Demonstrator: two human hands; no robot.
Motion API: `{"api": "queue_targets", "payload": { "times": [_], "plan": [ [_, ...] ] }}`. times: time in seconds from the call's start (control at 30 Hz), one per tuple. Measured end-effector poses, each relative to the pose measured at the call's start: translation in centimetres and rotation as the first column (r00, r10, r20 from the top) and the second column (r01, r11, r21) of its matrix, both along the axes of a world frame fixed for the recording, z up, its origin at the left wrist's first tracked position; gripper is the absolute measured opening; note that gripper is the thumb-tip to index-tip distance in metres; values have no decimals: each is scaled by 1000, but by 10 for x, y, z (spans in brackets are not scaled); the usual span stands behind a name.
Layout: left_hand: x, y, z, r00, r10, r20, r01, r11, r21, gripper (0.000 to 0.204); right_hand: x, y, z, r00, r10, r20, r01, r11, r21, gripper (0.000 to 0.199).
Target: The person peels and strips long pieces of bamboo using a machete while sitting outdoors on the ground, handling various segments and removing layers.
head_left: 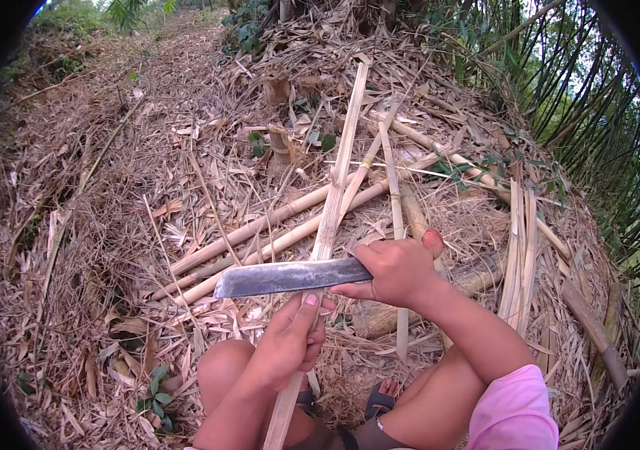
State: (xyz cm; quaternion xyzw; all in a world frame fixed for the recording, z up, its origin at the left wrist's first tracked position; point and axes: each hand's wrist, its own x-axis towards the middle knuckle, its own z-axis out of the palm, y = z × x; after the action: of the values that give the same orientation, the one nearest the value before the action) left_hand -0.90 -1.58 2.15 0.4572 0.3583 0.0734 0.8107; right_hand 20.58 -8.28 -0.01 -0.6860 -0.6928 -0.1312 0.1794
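The right hand (402,271) is clamping firmly around the handle of a big knife (286,277), fingers wrapped together, with the rounded butt of the handle showing beyond the fist. The blade is pointing to the person's left and crossing over a long bamboo strip (348,142); whether its edge is biting into the strip, I cannot tell. The left hand (288,337) is closing on that same strip just below the blade, its thumb lying close under the steel. The strip is slanting from between the person's legs up and away over the ground.

The ground outdoors is sloping and wearing a thick cover of dry leaves (162,142). Several bamboo poles (260,231) are lying beyond the knife, and more split strips (516,255) are resting to the right, near a thick log (477,276). Cut stumps (278,146) are standing farther off, and tall green bamboo (597,105) is growing at upper right. A pink sleeve (515,412) is covering the right upper arm.
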Motion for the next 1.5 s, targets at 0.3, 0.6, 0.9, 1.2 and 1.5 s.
{"api": "queue_targets", "payload": {
  "times": [0.3, 0.6, 0.9, 1.2, 1.5],
  "plan": [
    [2, 16, -11, 989, 114, 97, -106, 991, -83, 32, -6, -26, 26, 920, -113, -374, 13, 965, -261, 44],
    [33, 34, -3, 988, 39, 150, -43, 999, 24, 39, 11, -24, 18, 937, -280, -207, 243, 952, -186, 21],
    [49, 27, -17, 982, -127, 142, 135, 990, -46, 30, 17, -33, -10, 960, -208, -189, 183, 973, -140, 22],
    [65, -13, -32, 999, -42, -10, 42, 998, 43, 27, 26, -28, -29, 952, -255, -170, 259, 966, 0, 9],
    [73, -33, -62, 991, 17, -133, 48, 881, 471, 34, 33, -12, -54, 933, -303, -194, 289, 952, -98, 7]
  ]
}}
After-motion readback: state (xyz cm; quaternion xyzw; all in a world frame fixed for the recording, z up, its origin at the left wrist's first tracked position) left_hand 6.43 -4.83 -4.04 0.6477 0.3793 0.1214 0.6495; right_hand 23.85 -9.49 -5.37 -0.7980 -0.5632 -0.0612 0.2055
